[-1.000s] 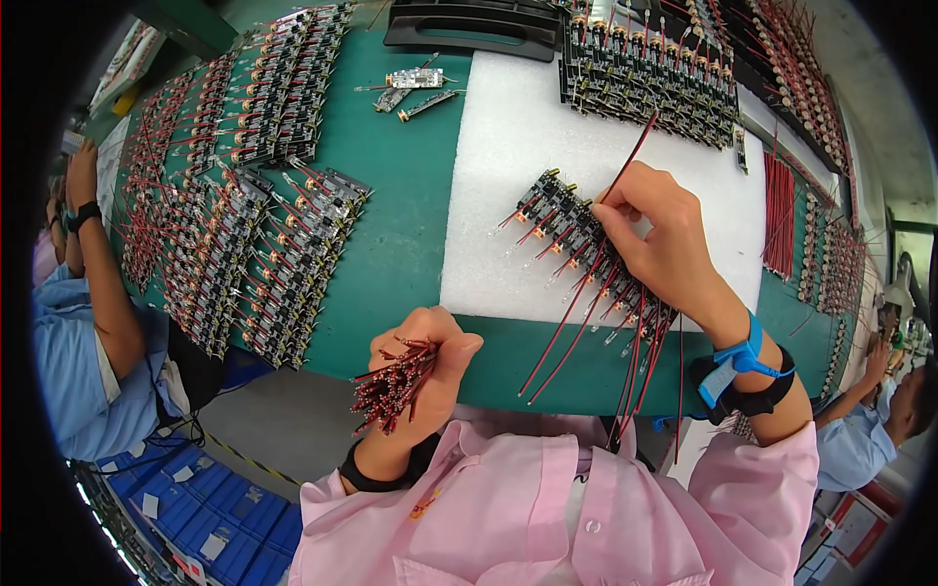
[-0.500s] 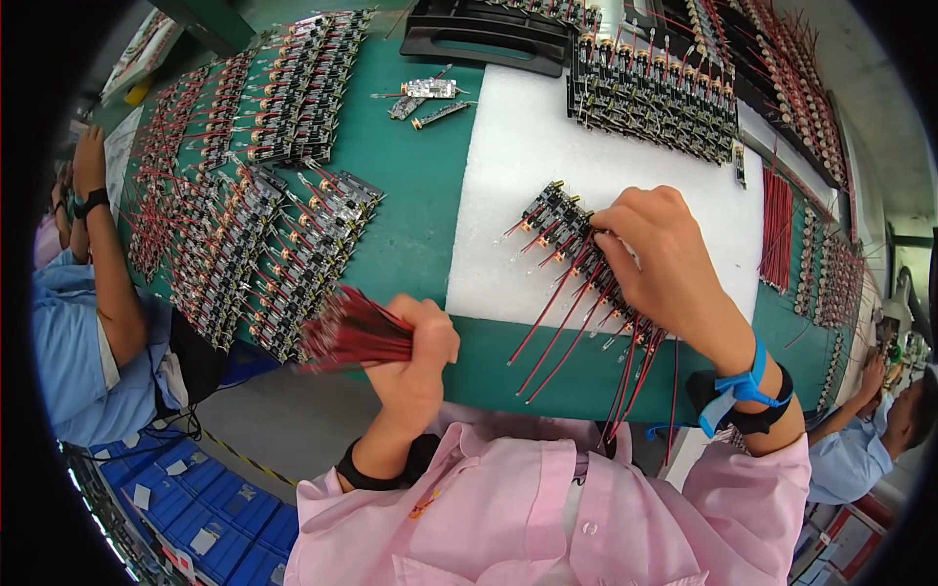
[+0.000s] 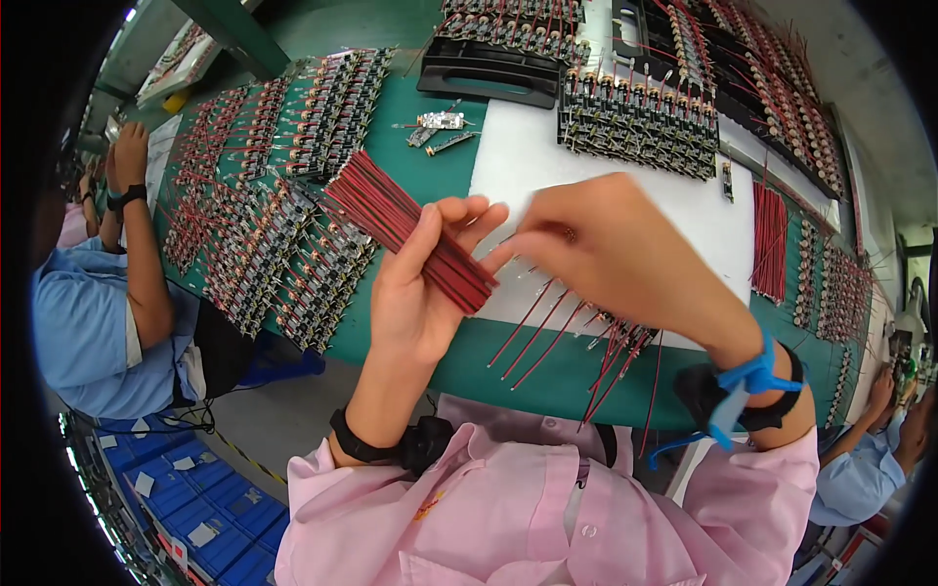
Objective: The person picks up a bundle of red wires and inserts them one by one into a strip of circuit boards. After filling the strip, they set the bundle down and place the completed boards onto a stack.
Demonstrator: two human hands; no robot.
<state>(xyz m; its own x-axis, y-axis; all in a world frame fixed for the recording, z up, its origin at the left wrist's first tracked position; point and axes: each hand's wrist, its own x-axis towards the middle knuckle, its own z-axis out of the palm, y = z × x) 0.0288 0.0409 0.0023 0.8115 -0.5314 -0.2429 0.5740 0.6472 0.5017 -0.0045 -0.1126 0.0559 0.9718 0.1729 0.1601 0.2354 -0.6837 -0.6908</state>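
A bundle of red and black wires [image 3: 410, 230] lies slantwise across the palm of my left hand [image 3: 405, 303], held under the thumb with the other fingers partly stretched out. My right hand [image 3: 620, 259] is close by on the right, its thumb and fingers drawn together near the left fingertips; it is slightly blurred, and anything in the pinch is hidden. Below it, a strip of small circuit boards [image 3: 625, 332] lies over the near edge of the white foam sheet [image 3: 508, 166], mostly covered by the hand. Several red and black wires [image 3: 532, 337] trail from that strip toward me.
Rows of wired circuit boards [image 3: 332, 107] cover the green table's left side. Stacked board panels [image 3: 640, 122] rest on the foam's far part, near a black tray [image 3: 489, 73]. Another red wire bundle [image 3: 769, 239] lies right. A person in blue [image 3: 98, 322] sits at left.
My left hand has risen and turned palm up, bringing the wire bundle over the table beside my right hand. The right hand has come off the board strip and moved left.
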